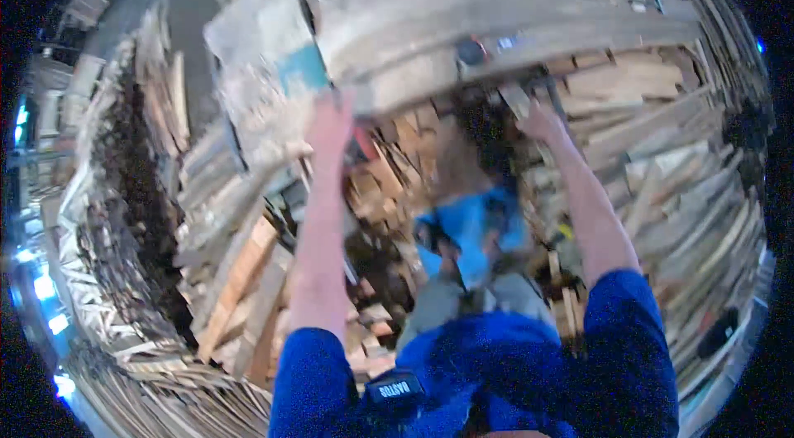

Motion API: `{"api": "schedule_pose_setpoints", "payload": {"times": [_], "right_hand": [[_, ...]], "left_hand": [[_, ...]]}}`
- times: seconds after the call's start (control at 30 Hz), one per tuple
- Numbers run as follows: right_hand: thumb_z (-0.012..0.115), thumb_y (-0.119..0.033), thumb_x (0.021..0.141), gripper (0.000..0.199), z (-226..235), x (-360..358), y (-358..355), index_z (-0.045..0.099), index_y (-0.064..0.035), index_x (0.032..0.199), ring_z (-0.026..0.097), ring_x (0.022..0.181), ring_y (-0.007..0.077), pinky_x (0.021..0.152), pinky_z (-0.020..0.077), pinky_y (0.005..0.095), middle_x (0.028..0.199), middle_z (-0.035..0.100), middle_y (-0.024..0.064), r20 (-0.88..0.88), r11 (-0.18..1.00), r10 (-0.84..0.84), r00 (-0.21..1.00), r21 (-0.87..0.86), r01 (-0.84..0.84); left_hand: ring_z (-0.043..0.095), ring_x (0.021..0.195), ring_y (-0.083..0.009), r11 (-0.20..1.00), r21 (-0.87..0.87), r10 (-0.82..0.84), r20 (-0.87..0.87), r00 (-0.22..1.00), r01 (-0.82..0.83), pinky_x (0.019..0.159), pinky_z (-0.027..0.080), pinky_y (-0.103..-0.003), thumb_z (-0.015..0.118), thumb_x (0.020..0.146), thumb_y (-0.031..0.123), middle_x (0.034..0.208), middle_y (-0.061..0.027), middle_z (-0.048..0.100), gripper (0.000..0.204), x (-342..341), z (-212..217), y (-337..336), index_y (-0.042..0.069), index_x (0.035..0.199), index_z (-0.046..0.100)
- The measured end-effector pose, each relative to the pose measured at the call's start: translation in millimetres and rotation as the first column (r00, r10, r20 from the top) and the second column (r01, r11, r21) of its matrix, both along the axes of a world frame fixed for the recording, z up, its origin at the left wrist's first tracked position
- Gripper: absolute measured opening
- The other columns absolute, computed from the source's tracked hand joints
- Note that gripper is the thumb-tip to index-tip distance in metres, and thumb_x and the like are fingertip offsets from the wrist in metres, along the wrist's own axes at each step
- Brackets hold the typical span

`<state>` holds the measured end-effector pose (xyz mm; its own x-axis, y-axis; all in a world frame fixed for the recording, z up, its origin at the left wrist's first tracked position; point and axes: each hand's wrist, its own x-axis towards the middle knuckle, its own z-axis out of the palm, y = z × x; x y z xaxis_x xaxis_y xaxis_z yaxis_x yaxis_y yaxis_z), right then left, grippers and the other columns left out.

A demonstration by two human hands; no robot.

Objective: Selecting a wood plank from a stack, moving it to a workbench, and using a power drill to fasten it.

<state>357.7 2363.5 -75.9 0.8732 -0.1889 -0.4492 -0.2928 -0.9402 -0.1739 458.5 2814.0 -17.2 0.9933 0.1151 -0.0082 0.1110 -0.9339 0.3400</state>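
Note:
My left hand (332,119) is stretched forward to the front edge of a long, pale, worn workbench (513,12). Motion smears its fingers, so its grip does not show. Beside it lies a pale board (260,41) with a teal patch (303,70). My right hand (539,121) is at the same front edge, farther right, its fingers curled at a small light grey block-like piece (514,99); what it grips is too blurred to name. On the bench between my hands sits a dark round knob-like thing (471,51).
Wood offcuts (393,169) heap below the bench, with a red thing (361,144) among them. A blue sheet (471,231) lies around my feet. Long boards pile up at the right (678,198), and planks (240,289) lean at the left.

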Motion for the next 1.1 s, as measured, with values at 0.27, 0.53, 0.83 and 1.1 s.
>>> {"api": "schedule_pose_setpoints", "payload": {"times": [0.27,0.53,0.83,1.1], "right_hand": [[0.075,-0.041,0.076,0.089,-12.9,-24.1,-37.6,0.037,0.0031,0.143,0.064,0.106,0.0423,0.089,0.0539,0.0494,0.106,0.067,0.0278,0.048,0.989,-0.149,0.988,-0.003,0.150],[0.073,-0.042,0.081,0.076,13.6,-10.6,-36.0,0.042,0.0055,0.131,0.062,0.106,0.0467,0.084,0.0529,0.0510,0.111,0.065,0.0305,-0.078,0.986,-0.166,0.983,-0.049,0.162],[0.067,-0.049,0.079,0.078,28.1,-78.5,-152.5,0.043,0.0006,0.135,0.064,0.106,0.0357,0.091,0.0495,0.0455,0.105,0.066,0.0235,0.072,0.715,-0.083,0.994,0.700,0.009],[0.062,-0.050,0.085,0.074,262.2,-234.9,-179.2,0.040,-0.0074,0.142,0.065,0.099,0.0404,0.084,0.0511,0.0514,0.108,0.066,0.0232,-0.259,0.969,-0.117,0.959,0.182,0.167]], "left_hand": [[0.068,0.088,-0.0426,0.993,0.014,0.118,0.010,0.993,-0.118,0.078,0.054,-0.054,0.044,0.094,0.065,0.092,-0.0219,0.071,0.064,18.0,28.2,-54.2,0.005,0.099,0.065],[0.068,0.093,-0.0424,0.985,-0.077,0.154,-0.045,0.987,-0.157,0.082,0.052,-0.053,0.046,0.094,0.063,0.097,-0.0233,0.070,0.062,30.9,43.2,-67.8,0.004,0.100,0.065],[0.066,0.096,-0.0423,0.969,-0.202,0.150,0.030,0.988,-0.141,0.082,0.049,-0.051,0.054,0.094,0.054,0.101,-0.0263,0.069,0.063,34.3,23.4,-81.1,-0.004,0.112,0.067],[0.070,0.074,-0.0350,0.973,-0.194,0.126,-0.016,0.992,-0.127,0.068,0.054,-0.045,0.054,0.095,0.060,0.099,-0.0254,0.069,0.072,59.0,-15.9,-34.3,-0.008,0.113,0.065]]}}
